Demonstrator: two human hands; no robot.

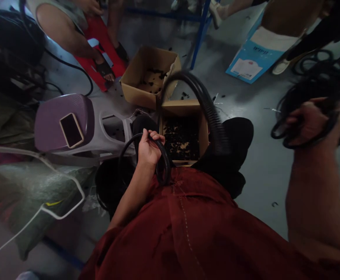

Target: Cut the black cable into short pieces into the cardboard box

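Observation:
My left hand (pixel 150 148) is closed around a black corrugated tube (pixel 165 161) in front of my body. One stretch of black ribbed tube (pixel 200 91) arcs up over the cardboard box (pixel 180 110) between my knees and is blurred by motion at its right end. That box contains many small black pieces (pixel 181 136). Out to the right, my right hand (pixel 311 120) is closed on black tubing (pixel 312 142), somewhat smeared. It is beside a heap of coiled black tubes (pixel 318 72) on the floor.
A second cardboard box (pixel 142 93) stands just beyond. To the left, a phone (pixel 71 130) lies on a purple-topped stool (pixel 47 116). A blue carton (pixel 251 58) is at the upper right. Another person (pixel 59 27) sits by a red stool (pixel 95 35). Plastic bags (pixel 38 186) lie left.

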